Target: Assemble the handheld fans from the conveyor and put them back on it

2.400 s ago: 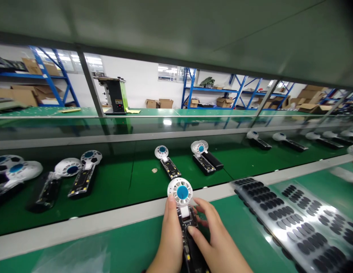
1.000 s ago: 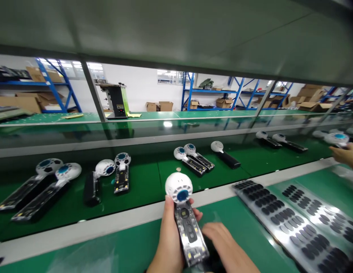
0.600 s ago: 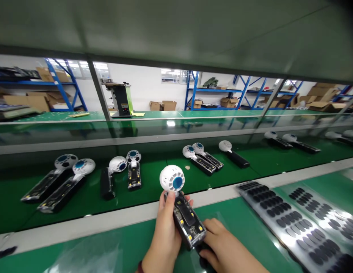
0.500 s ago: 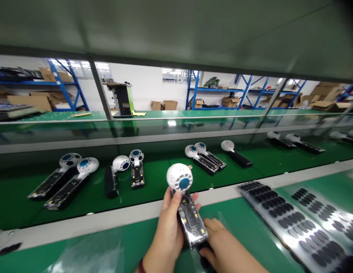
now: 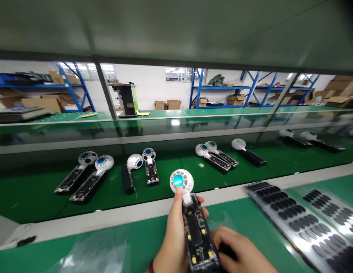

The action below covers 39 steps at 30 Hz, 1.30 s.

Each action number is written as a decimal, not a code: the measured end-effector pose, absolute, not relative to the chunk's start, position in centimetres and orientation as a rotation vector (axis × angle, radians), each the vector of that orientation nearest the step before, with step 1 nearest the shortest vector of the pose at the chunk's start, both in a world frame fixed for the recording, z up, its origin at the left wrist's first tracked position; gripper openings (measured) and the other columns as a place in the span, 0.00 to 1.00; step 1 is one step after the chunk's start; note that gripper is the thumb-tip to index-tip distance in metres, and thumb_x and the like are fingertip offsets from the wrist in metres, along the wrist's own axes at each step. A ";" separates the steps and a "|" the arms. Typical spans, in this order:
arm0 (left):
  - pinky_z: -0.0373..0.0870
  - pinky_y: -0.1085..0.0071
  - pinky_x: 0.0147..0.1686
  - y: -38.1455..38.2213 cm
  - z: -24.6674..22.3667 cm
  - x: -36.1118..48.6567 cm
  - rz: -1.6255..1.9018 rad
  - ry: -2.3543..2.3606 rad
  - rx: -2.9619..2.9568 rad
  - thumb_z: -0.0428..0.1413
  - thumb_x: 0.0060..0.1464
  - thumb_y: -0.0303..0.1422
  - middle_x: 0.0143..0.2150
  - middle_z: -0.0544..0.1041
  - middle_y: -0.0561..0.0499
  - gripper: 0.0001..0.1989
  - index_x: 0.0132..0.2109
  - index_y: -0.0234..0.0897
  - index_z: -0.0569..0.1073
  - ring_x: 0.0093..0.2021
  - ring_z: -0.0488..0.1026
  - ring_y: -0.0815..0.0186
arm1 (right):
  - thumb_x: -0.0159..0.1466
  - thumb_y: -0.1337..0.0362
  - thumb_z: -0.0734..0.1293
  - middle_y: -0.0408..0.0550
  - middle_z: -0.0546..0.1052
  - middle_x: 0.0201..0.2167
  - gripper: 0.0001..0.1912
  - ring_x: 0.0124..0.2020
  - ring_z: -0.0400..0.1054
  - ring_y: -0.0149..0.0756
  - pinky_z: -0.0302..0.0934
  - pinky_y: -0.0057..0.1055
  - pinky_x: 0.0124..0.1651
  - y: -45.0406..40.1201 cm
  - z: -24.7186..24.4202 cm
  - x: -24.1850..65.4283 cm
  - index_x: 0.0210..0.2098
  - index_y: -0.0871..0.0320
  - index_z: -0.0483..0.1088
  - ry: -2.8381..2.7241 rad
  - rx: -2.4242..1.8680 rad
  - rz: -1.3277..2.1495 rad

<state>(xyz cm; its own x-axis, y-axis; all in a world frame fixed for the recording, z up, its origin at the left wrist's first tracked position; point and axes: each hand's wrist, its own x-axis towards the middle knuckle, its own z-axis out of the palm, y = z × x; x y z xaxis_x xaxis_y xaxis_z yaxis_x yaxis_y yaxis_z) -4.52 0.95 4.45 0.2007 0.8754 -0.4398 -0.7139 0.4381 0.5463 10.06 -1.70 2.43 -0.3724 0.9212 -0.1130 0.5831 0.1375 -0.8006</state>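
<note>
My left hand: my left hand (image 5: 174, 235) is clamped around the upper handle of a black, clear-edged device (image 5: 196, 227) with a round white head, thumb by its blue centre.
My right hand: my right hand (image 5: 239, 246) is curled beside the handle's lower end; I cannot tell what it grips.
Device: above the green tabletop (image 5: 148, 242).
To its right: clear plastic sheets with black ovals (image 5: 292, 218).
Green belt (image 5: 176, 167): similar white-headed devices (image 5: 152, 172) lying beyond the pale rail (image 5: 131, 213).
Back: black-and-green machine (image 5: 129, 100), blue metal shelves (image 5: 221, 88).
</note>
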 end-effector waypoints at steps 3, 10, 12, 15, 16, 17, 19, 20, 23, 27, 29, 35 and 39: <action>0.63 0.74 0.21 0.7 3.7 -3.5 1.140 0.808 0.263 0.49 0.47 0.51 0.19 0.72 0.49 0.24 0.32 0.30 0.71 0.19 0.67 0.70 | 0.54 0.67 0.61 0.44 0.70 0.32 0.04 0.36 0.66 0.36 0.59 0.28 0.40 -0.9 4.7 11.2 0.23 0.54 0.60 -1.784 -1.472 1.140; 0.59 0.69 0.49 0.2 2.2 -2.4 1.282 0.739 0.427 0.49 0.52 0.43 0.42 0.76 0.46 0.20 0.44 0.33 0.71 0.48 0.67 0.60 | 0.57 0.66 0.60 0.40 0.60 0.53 0.06 0.54 0.55 0.40 0.54 0.36 0.52 0.0 7.6 9.6 0.23 0.53 0.63 -1.870 -1.457 1.031; 0.57 0.66 0.50 0.3 2.2 -2.5 1.252 0.836 0.469 0.48 0.51 0.46 0.43 0.75 0.44 0.23 0.44 0.32 0.72 0.50 0.66 0.57 | 0.57 0.67 0.58 0.41 0.56 0.55 0.07 0.55 0.55 0.40 0.55 0.37 0.51 0.1 7.4 9.1 0.24 0.53 0.62 -1.908 -1.499 1.017; 0.57 0.63 0.50 0.5 2.3 -2.5 1.205 0.938 0.487 0.48 0.49 0.48 0.43 0.75 0.42 0.25 0.44 0.31 0.72 0.50 0.66 0.55 | 0.56 0.70 0.57 0.43 0.54 0.56 0.07 0.51 0.59 0.40 0.56 0.36 0.47 0.1 7.0 8.8 0.24 0.54 0.60 -1.963 -1.572 1.011; 0.58 0.63 0.50 0.6 2.2 -2.5 1.198 0.943 0.473 0.48 0.49 0.49 0.43 0.76 0.42 0.26 0.44 0.30 0.72 0.49 0.67 0.55 | 0.56 0.70 0.57 0.43 0.58 0.54 0.07 0.48 0.61 0.39 0.57 0.35 0.45 0.1 7.0 8.8 0.23 0.54 0.59 -1.995 -1.575 1.028; 0.58 0.63 0.49 0.6 2.2 -2.5 1.195 0.937 0.454 0.49 0.48 0.49 0.42 0.76 0.42 0.26 0.44 0.30 0.72 0.48 0.67 0.55 | 0.55 0.71 0.57 0.44 0.62 0.50 0.07 0.44 0.63 0.38 0.58 0.33 0.42 0.0 7.1 8.7 0.23 0.55 0.59 -2.027 -1.576 1.048; 0.60 0.62 0.48 0.7 2.0 -2.4 1.202 0.924 0.422 0.50 0.46 0.50 0.40 0.77 0.42 0.27 0.42 0.30 0.73 0.46 0.69 0.54 | 0.55 0.71 0.57 0.44 0.68 0.37 0.08 0.36 0.64 0.36 0.57 0.30 0.36 -0.1 7.4 8.5 0.22 0.55 0.57 -2.088 -1.605 1.070; 0.60 0.62 0.47 0.7 1.9 -2.3 1.205 0.929 0.418 0.51 0.45 0.50 0.38 0.77 0.42 0.27 0.41 0.30 0.73 0.45 0.70 0.54 | 0.56 0.71 0.57 0.43 0.69 0.31 0.09 0.33 0.64 0.36 0.56 0.29 0.33 -0.2 7.7 8.4 0.21 0.55 0.56 -2.108 -1.642 1.068; 0.61 0.61 0.47 0.7 1.5 -2.0 1.243 0.978 0.448 0.53 0.43 0.49 0.36 0.78 0.43 0.25 0.38 0.31 0.74 0.44 0.70 0.53 | 0.56 0.71 0.57 0.43 0.68 0.26 0.09 0.28 0.62 0.35 0.54 0.30 0.31 -0.2 8.3 8.1 0.21 0.55 0.54 -2.135 -1.735 1.047; 0.59 0.61 0.49 0.7 1.3 -1.7 1.276 1.014 0.473 0.54 0.43 0.48 0.37 0.78 0.43 0.24 0.39 0.32 0.74 0.46 0.69 0.52 | 0.54 0.73 0.58 0.44 0.69 0.29 0.10 0.31 0.62 0.37 0.55 0.30 0.34 -0.1 8.6 8.0 0.21 0.55 0.55 -2.197 -1.687 1.030; 0.58 0.61 0.49 0.7 1.4 -1.8 1.269 1.020 0.477 0.54 0.43 0.48 0.38 0.78 0.43 0.24 0.39 0.32 0.74 0.47 0.69 0.52 | 0.53 0.74 0.58 0.44 0.70 0.30 0.09 0.33 0.62 0.37 0.55 0.30 0.35 -0.1 8.6 7.9 0.21 0.55 0.55 -2.213 -1.665 1.010; 0.58 0.64 0.50 0.5 2.1 -2.0 1.247 1.044 0.490 0.54 0.44 0.46 0.42 0.77 0.45 0.23 0.41 0.32 0.73 0.48 0.68 0.55 | 0.55 0.74 0.59 0.43 0.70 0.31 0.09 0.32 0.63 0.35 0.55 0.28 0.33 -0.4 7.9 8.0 0.22 0.56 0.57 -2.262 -1.675 0.933; 0.57 0.66 0.50 0.4 2.4 -2.1 1.252 1.039 0.496 0.53 0.46 0.44 0.44 0.76 0.45 0.22 0.43 0.32 0.72 0.49 0.68 0.57 | 0.55 0.74 0.58 0.42 0.70 0.31 0.08 0.33 0.63 0.34 0.56 0.27 0.34 -0.6 7.4 8.0 0.23 0.56 0.59 -2.253 -1.669 0.866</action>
<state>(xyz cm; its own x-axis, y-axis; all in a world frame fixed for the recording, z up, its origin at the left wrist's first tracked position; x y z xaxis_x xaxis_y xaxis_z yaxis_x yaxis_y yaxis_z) -2.07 0.38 2.36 -0.0341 0.9311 -0.3632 -0.5288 0.2916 0.7971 7.97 -0.57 7.40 -0.3383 0.9248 -0.1743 0.8033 0.1874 -0.5653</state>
